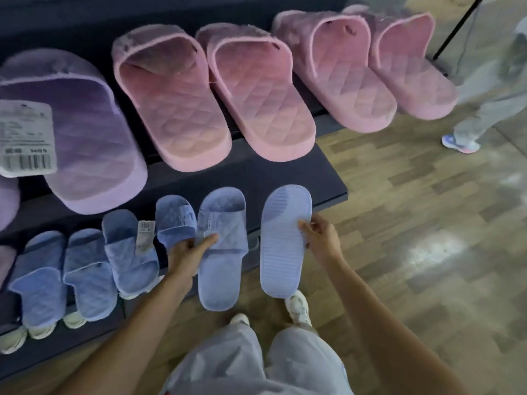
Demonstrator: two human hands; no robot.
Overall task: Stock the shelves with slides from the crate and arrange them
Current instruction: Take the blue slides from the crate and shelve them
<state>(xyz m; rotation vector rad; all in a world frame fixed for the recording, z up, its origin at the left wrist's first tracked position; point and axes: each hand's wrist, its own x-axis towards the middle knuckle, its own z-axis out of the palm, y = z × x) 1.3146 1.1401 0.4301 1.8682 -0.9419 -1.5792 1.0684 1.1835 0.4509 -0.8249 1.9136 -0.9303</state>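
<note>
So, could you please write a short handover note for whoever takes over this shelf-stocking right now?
Left hand grips a strap-up blue slide at its strap; right hand pinches the edge of a sole-up blue slide. Both are held at the right end of the lower shelf.
Done: four blue slides sit on that shelf to the left; pink slides and a lilac slide line the shelf above.
Left: turn the sole-up slide over, set the pair down, align the row. The crate is not in view.

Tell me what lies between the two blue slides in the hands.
Head view: no slide between the strap-up slide and the sole-up slide; only bare shelf and floor show there.
</note>
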